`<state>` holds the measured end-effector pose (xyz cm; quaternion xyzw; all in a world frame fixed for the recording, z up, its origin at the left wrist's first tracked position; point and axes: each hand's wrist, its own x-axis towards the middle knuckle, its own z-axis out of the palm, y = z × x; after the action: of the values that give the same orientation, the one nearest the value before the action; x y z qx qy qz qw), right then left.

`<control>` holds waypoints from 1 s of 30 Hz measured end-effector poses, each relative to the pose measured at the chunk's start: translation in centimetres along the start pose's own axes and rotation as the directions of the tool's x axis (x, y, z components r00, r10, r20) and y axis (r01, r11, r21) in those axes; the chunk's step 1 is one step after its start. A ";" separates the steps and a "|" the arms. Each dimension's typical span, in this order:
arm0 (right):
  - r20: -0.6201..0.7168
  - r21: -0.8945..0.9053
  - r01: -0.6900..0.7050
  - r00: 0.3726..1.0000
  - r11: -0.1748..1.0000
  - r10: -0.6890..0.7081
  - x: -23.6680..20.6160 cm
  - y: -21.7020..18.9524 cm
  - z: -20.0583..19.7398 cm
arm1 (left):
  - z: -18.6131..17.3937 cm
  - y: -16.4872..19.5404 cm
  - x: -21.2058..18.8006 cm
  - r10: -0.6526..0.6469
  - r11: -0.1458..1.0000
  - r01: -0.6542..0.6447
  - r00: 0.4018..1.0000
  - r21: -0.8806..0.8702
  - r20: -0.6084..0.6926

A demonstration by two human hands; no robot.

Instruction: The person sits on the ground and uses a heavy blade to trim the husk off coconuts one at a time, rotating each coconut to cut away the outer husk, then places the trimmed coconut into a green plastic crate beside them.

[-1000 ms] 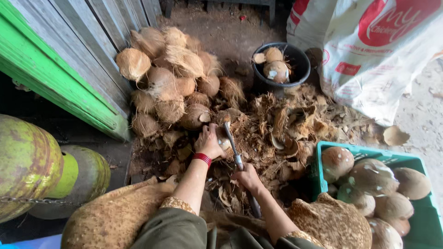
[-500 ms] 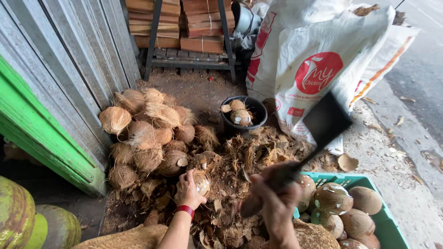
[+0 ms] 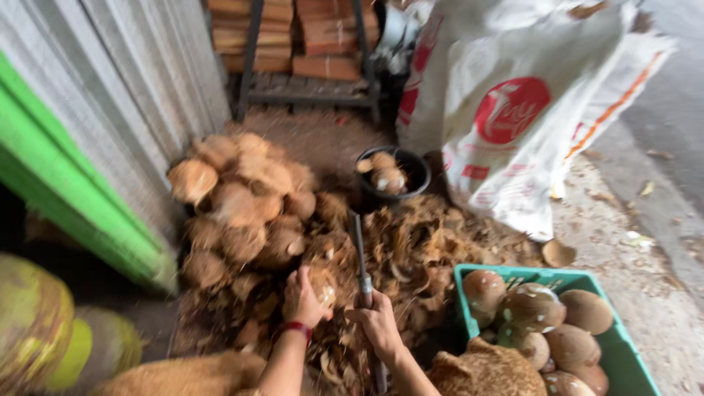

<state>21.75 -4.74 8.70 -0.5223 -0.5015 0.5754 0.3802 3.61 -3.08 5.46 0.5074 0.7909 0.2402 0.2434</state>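
Observation:
My left hand [image 3: 302, 299], with a red band at the wrist, grips a husked brown coconut [image 3: 323, 281] and steadies it on the heap of fibre. My right hand [image 3: 377, 323] is closed around the handle of a long cleaver [image 3: 360, 257]. The blade points away from me and lies right beside the coconut, edge down on the husk. The picture is blurred, so I cannot tell whether the blade touches the shell.
A pile of husked coconuts [image 3: 238, 198] lies against the grey wall. A black bucket [image 3: 419, 170] holds a few more. A green crate [image 3: 627, 352] of peeled coconuts stands at right, white sacks [image 3: 513, 117] behind it. Green coconuts [image 3: 37, 323] sit at lower left.
The cleaver was raised high at the right half a second ago; it has swung down beside the coconut. My left hand stayed on the coconut. My head tilted, shifting the view.

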 end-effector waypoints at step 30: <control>0.206 -0.180 0.124 0.975 0.976 -0.086 0.4 4.5 1.4 | -1.2 -1.7 2.1 -0.087 0.994 0.094 0.988 -0.053 0.126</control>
<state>20.74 -5.55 4.13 -0.4697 -0.6167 0.5522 0.3068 0.90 -1.97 5.03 0.4774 0.7893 0.2203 0.3172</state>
